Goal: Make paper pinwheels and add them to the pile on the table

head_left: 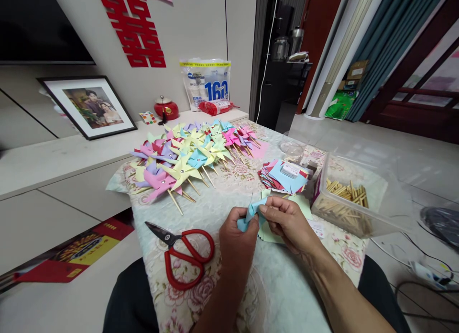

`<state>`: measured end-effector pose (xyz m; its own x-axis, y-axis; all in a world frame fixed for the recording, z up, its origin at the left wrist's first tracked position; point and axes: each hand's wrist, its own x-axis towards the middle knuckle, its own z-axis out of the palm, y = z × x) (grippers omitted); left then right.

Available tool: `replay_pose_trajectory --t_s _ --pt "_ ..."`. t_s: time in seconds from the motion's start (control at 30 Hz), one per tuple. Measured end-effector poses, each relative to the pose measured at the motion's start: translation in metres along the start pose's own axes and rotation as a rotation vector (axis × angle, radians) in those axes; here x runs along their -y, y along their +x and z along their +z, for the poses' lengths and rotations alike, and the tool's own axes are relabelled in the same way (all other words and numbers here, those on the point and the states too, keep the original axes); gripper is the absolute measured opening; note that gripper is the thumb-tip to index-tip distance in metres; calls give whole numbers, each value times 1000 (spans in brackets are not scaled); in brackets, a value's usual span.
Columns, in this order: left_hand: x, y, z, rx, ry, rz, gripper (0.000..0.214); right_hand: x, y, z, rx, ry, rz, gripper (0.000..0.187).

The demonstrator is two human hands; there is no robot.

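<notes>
Both of my hands meet over the near middle of the table and pinch one small light blue paper piece (251, 213). My left hand (236, 237) grips its lower left part with curled fingers. My right hand (287, 220) pinches its upper right edge. Under the hands lie a few pale green paper squares (303, 206). Red-handled scissors (186, 256) rest on the floral tablecloth (215, 213) just left of my left hand.
Many finished paper pinwheels (193, 156) on wooden sticks cover the far half of the table. A stack of coloured paper squares (283, 177) and a clear plastic box of wooden sticks (347, 199) sit to the right. A framed photo (91, 105) leans on the shelf at left.
</notes>
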<state>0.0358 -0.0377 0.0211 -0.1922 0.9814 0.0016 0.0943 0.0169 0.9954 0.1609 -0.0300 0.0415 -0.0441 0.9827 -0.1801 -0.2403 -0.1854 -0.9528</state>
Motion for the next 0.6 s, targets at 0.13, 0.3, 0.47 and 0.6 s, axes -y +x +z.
replay_pose_trajectory --t_s 0.13,0.3,0.47,0.6 --pt "1 -1 0 5 9 8 14 0 0 -1 3 19 5 39" --pt "3 -1 0 14 27 27 11 -2 1 -1 -13 -2 4 43" --pt "4 -1 0 30 43 35 10 -4 1 -1 -24 -53 -2 44" --pt "3 -2 0 21 21 39 11 -3 0 -1 -36 -133 -47 46"
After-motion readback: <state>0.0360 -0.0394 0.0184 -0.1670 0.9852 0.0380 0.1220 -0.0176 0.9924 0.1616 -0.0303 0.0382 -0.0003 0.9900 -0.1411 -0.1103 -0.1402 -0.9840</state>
